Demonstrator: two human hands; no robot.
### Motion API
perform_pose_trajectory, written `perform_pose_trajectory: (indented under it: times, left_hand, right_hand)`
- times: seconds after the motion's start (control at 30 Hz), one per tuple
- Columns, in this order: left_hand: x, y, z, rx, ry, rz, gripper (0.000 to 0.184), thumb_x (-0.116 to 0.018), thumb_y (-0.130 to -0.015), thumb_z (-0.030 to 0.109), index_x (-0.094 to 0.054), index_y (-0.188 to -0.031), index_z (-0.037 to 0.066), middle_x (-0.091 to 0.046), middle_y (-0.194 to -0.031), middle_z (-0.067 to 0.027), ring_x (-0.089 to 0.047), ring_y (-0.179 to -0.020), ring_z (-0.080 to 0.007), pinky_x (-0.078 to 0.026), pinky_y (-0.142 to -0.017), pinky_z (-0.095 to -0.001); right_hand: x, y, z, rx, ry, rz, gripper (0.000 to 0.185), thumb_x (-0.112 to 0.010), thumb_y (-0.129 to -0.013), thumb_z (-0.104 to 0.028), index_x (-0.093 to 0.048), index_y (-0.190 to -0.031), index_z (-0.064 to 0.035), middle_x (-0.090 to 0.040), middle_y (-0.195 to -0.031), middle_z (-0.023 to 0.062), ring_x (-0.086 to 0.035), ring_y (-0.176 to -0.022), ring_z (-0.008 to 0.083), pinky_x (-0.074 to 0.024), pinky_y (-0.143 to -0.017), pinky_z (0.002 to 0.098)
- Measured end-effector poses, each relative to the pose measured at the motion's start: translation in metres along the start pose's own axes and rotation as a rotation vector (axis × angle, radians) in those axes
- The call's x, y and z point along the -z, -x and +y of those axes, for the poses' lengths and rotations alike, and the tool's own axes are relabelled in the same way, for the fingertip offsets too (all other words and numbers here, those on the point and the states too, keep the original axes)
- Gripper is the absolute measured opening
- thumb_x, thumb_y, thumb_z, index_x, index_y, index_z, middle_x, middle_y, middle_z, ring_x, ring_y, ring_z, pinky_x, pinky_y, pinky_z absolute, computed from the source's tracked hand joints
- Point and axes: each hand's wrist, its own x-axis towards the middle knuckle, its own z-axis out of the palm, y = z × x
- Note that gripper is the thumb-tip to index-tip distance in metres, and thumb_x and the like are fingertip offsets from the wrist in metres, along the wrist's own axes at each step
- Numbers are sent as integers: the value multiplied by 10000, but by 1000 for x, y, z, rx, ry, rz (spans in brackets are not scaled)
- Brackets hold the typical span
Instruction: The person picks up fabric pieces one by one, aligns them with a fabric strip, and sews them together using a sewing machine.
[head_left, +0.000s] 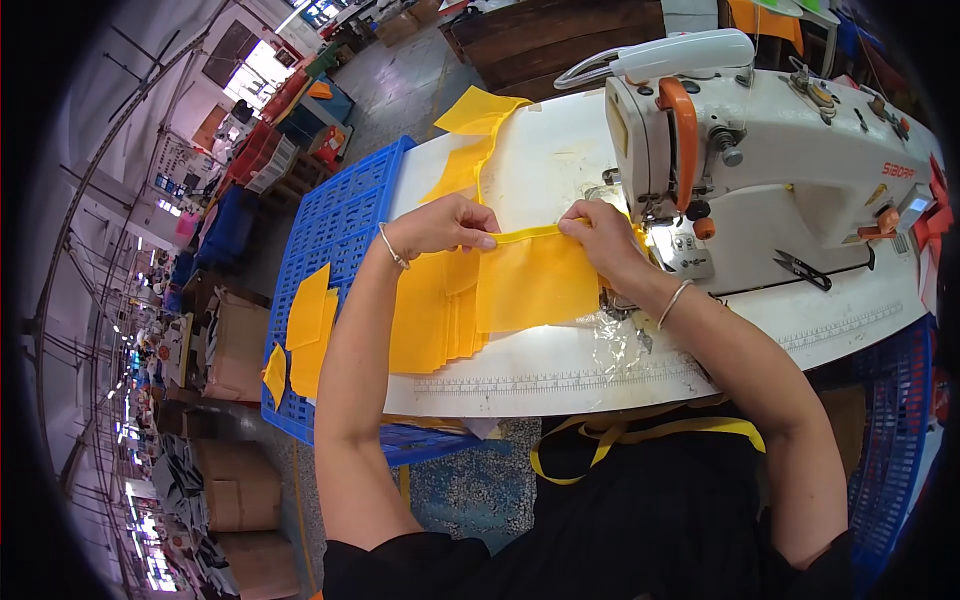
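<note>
Both hands pinch the top edge of a yellow fabric panel (537,285), where a narrow yellow binding strip (530,234) runs between them. My left hand (450,226) grips the strip's left end, thumb and fingers pressed together. At the other end, close to the needle area of the sewing machine (770,130), my right hand (605,238) is closed on the same edge. Left of the panel lies a stack of yellow fabric pieces (425,318), partly under my left forearm. Further yellow pieces (470,150), joined along a strip, trail toward the table's back edge.
Black thread snips (803,270) lie on the white table (560,385) under the machine arm. A blue plastic crate (335,205) with more yellow pieces (310,315) adjoins the table's left side. Another blue crate (890,450) is at lower right. Yellow tape (690,428) hangs across my lap.
</note>
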Motion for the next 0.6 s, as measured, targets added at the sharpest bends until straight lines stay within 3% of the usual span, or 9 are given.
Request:
perform_pose_trajectory:
  times: [0.17,0.23,0.27,0.3,0.37,0.4,0.47,0.5,0.6]
  left_hand:
    - [37,-25,15,-80,-278,72,60,-718,-872,134,-741,-880,79,-675,-766,-13,-590,-687,-143,-507,-650,-275]
    - [66,-54,31,-247,-725,604,148,-711,-835,136,-715,-967,69,-719,-874,-46,-643,-751,-241,-534,-743,-330]
    - [82,-75,20,-829,-697,941,280,-705,-832,116,-709,-1111,98,-725,-1003,-73,-676,-876,-289,-539,-820,-349]
    - [83,-80,34,-869,-740,1149,392,-712,-855,125,-675,-1245,117,-713,-1092,-78,-679,-980,-304,-535,-880,-367]
    - [97,-68,64,-455,-244,820,823,-693,-784,-34,-399,-1540,109,-262,-1640,-207,-395,-1435,-393,-377,-1148,-379]
    - [96,-46,69,-427,-244,832,823,-693,-784,-34,-399,-1540,109,-262,-1640,-207,-395,-1435,-393,-377,-1148,-379]
    - [74,-2,67,-215,-207,758,688,-721,-806,4,-515,-1459,69,-479,-1535,-138,-490,-1371,-320,-387,-1144,-363]
    - [52,15,32,-621,-606,1098,353,-726,-872,134,-704,-1224,120,-723,-1066,-77,-683,-999,-311,-533,-908,-359]
    - [4,88,-17,-326,-486,860,108,-712,-935,132,-781,-1005,86,-738,-993,-76,-679,-894,-213,-542,-855,-298]
  right_hand:
    - [-4,7,4,177,262,78,264,-636,-950,-147,-618,-1181,-20,-559,-1199,156,-572,-1044,286,-489,-893,373]
    - [-7,39,-3,331,433,112,370,-645,-950,-159,-583,-1293,-36,-534,-1305,170,-561,-1136,319,-479,-952,394]
    - [2,61,-15,465,571,76,457,-666,-934,-172,-538,-1354,-46,-502,-1372,175,-541,-1188,334,-468,-986,405]
    - [11,82,-27,611,702,41,549,-686,-919,-185,-492,-1416,-55,-470,-1438,179,-521,-1240,350,-456,-1020,416]
    - [32,114,-24,679,709,-148,547,-712,-883,-182,-531,-1383,-52,-476,-1461,182,-530,-1236,351,-452,-1025,426]
    - [46,129,-19,693,701,-214,493,-721,-873,-169,-576,-1328,-46,-510,-1423,178,-540,-1222,346,-457,-1018,426]
    - [73,154,2,649,612,-241,425,-725,-862,-141,-616,-1259,-37,-539,-1389,170,-551,-1202,351,-460,-1013,433]
    - [85,164,8,652,666,-178,376,-726,-855,-115,-636,-1210,-31,-554,-1357,161,-557,-1189,345,-467,-1002,429]
    - [121,182,31,546,625,13,295,-681,-847,-33,-654,-1141,-24,-569,-1288,143,-567,-1150,312,-482,-963,400]
